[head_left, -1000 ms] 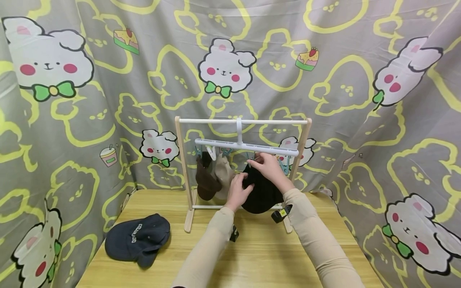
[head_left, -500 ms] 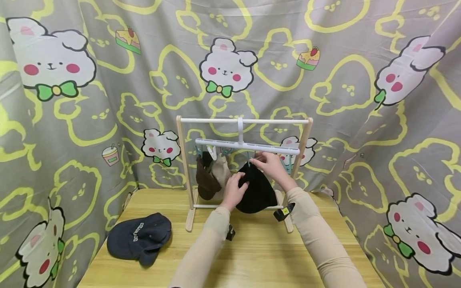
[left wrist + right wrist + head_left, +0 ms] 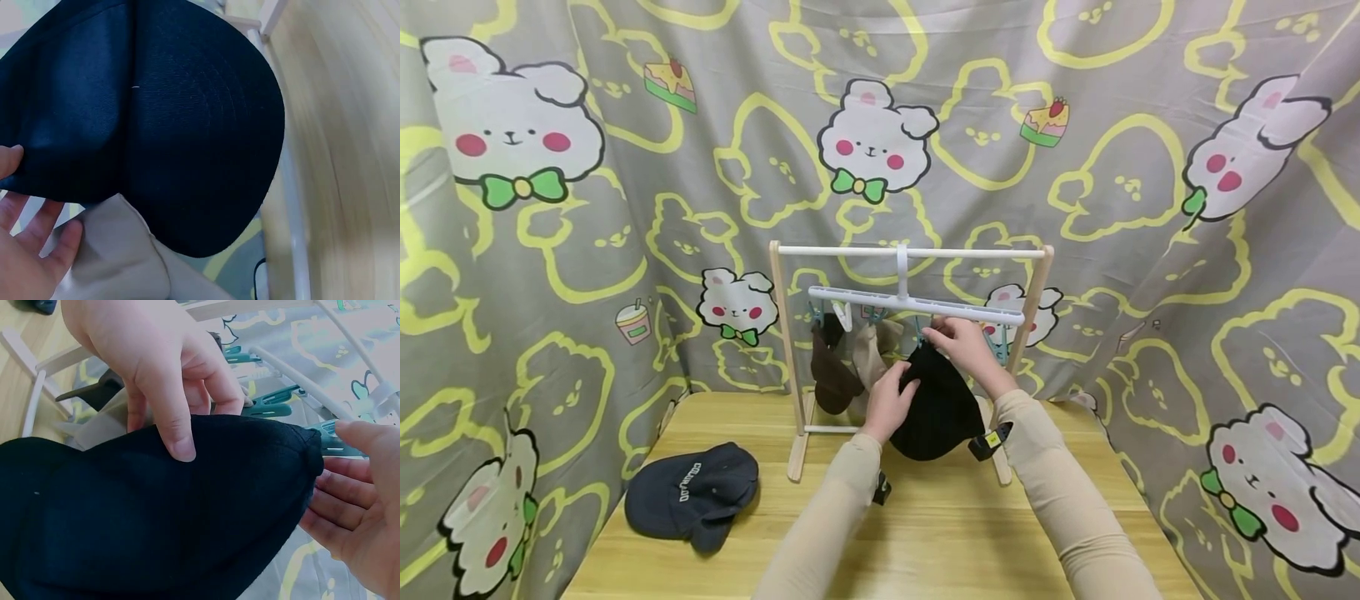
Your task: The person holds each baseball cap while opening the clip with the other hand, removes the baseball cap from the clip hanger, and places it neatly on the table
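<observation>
A black cap (image 3: 936,408) hangs by its upper corner beneath the pale hanger bar (image 3: 955,308), brim downward. My left hand (image 3: 889,404) pinches the cap's left edge, thumb on the near side and fingers behind. At the upper corner, my right hand (image 3: 958,343) pinches a teal clothespin (image 3: 337,440) with the thumb on its end and fingers beneath. That clothespin sits right at the cap's edge in the right wrist view. In the left wrist view the cap's brim (image 3: 206,125) fills the middle, with a beige cap (image 3: 119,250) just behind it.
A brown cap (image 3: 837,385) hangs at the left of the hanger, near a white clothespin (image 3: 844,317). More teal clothespins (image 3: 998,342) dangle at the right end. The hanger hooks on a wooden rack (image 3: 1037,283). A navy cap (image 3: 692,496) lies on the table at left.
The black cap has shifted left and its brim now hangs slightly lower. My left hand has moved a little left with its edge; the right hand stays near the clothespin.
</observation>
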Demonstrator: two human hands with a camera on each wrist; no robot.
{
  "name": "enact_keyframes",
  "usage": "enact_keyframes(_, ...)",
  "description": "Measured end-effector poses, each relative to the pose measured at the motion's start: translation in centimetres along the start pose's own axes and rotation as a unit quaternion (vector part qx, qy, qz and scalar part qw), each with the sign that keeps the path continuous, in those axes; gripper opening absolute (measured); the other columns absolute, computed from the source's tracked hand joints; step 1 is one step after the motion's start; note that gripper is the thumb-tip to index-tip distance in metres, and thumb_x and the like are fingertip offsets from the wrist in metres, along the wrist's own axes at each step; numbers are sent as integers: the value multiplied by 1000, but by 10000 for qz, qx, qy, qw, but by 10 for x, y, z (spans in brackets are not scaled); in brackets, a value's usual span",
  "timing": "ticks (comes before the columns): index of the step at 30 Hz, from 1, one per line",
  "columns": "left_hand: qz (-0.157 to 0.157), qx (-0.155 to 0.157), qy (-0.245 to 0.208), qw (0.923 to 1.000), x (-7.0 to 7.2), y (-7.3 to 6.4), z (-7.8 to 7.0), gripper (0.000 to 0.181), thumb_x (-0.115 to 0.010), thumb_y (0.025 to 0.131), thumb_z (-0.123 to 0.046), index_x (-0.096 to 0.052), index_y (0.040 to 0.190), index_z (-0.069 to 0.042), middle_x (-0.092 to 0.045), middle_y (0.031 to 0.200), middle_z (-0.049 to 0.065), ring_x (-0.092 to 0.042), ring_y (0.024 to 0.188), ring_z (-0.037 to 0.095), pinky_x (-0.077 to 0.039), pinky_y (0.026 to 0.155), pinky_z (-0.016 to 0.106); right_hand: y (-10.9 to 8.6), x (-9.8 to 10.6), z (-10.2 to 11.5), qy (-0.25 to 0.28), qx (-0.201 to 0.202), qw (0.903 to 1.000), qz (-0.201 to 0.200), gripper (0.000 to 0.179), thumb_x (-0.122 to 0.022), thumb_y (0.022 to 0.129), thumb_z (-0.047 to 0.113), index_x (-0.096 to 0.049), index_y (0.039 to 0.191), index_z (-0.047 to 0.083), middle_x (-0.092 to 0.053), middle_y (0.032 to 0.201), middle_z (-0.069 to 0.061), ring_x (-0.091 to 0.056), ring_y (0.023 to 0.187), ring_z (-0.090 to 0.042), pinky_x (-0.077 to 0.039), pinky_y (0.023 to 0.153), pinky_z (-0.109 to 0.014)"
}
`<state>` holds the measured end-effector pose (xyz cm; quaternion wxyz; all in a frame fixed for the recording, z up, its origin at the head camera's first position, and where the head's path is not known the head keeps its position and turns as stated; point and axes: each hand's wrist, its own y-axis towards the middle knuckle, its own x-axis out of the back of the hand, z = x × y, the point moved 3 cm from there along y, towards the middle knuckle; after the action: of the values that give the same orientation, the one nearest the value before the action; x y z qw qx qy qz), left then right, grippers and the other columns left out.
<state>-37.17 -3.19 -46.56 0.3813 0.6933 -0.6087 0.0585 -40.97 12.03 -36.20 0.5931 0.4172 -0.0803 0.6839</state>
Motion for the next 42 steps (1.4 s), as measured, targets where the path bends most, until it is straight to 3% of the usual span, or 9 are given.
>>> enact_keyframes(7, -188, -56, 2, 9998, 3, -6, 1, 18, -61, 97, -25, -62, 114, -19, -68, 112, 1, -63, 101, 20, -52, 88, 38, 0, -2, 0, 178, -100, 9998, 84, 36, -60, 97, 35, -69, 108, 3, -73, 98, -15, -71, 86, -25, -57, 80, -42)
enact_keyframes(14, -235, -103, 83, 9996, 6, -12, -1, 24, -61, 97, -25, -62, 120, -17, -68, 114, 5, -63, 101, 21, -53, 87, 39, 2, -4, 0, 210, -127, 9997, 25, 33, -60, 97, 34, -70, 102, 3, -73, 92, -13, -70, 83, -24, -57, 77, -40)
enact_keyframes(20, -265, -329, 225, 9989, 9, -14, -4, 26, -60, 97, -22, -64, 121, -13, -68, 116, 8, -64, 107, 24, -53, 92, 40, 3, -6, 5, -218, 43, 9997, -59, 30, -58, 98, 30, -70, 91, 4, -71, 85, -12, -66, 78, -23, -54, 72, -38)
enact_keyframes(27, -386, -698, 565, 9952, 11, -15, -8, 25, -61, 97, -17, -65, 120, -9, -68, 109, 11, -65, 100, 26, -54, 88, 39, 4, -9, 12, -564, 86, 9984, -44, 30, -58, 98, 30, -69, 88, 5, -68, 80, -10, -58, 71, -22, -46, 67, -35)
enact_keyframes(42, -506, -877, 996, 9899, 10, -14, -14, 23, -63, 95, -14, -67, 117, -8, -68, 100, 10, -65, 91, 25, -55, 82, 37, 9, -19, 13, -810, -9, 9955, -488, 39, -71, 88, 38, -57, 68, 8, -70, 74, -11, -69, 76, -26, -54, 68, -39)
